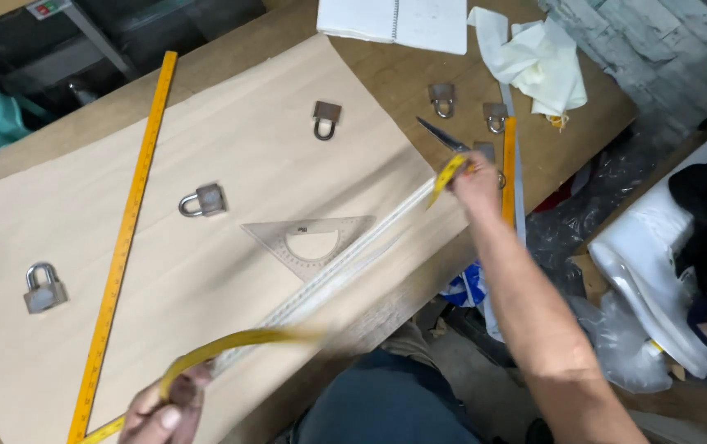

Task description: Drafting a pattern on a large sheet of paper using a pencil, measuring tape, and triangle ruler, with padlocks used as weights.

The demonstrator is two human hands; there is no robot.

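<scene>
A yellow measuring tape (304, 300) runs diagonally across a sheet of brown pattern paper (230, 173) on the surface (584, 107), its long axis slanting from lower left to upper right. The left hand (164, 411) is closed on the near end, where the tape arcs upward and blurs; the right hand (477, 182), arm outstretched, pinches the far end at the paper's right edge. A clear set square (308, 238) lies just beside the tape's middle, with padlocks (204, 200) and a long yellow ruler (123, 238) farther left.
</scene>
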